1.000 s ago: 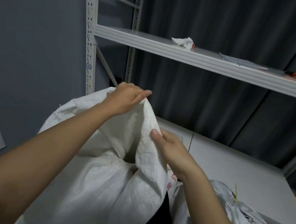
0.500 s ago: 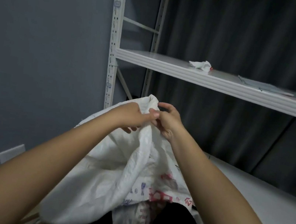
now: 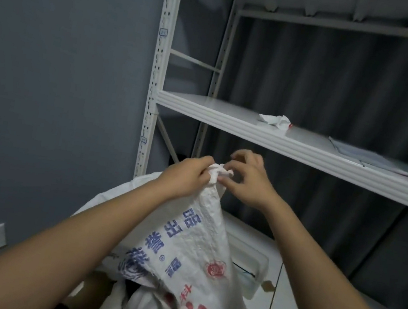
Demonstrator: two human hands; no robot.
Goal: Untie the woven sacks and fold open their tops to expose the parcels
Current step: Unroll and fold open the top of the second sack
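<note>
A white woven sack (image 3: 197, 255) with blue and red printed characters is pulled up tall in front of me. Its top is bunched into a tight knot (image 3: 219, 170). My left hand (image 3: 189, 173) grips the gathered neck just below the knot. My right hand (image 3: 249, 181) pinches the knot from the right with thumb and fingertips, its other fingers curled above. A second plain white sack (image 3: 115, 201) bulges behind my left forearm. No parcels show.
A white metal rack stands close ahead, its post (image 3: 159, 67) left of my hands and a shelf (image 3: 292, 147) just above them. On the shelf lie a crumpled tissue (image 3: 275, 120) and papers (image 3: 365, 157). A lower white surface (image 3: 289, 301) sits at the right.
My view has tilted upward and both hands have risen with the sack's top. The printed sack is now stretched taller, and my right hand has shifted onto the knot.
</note>
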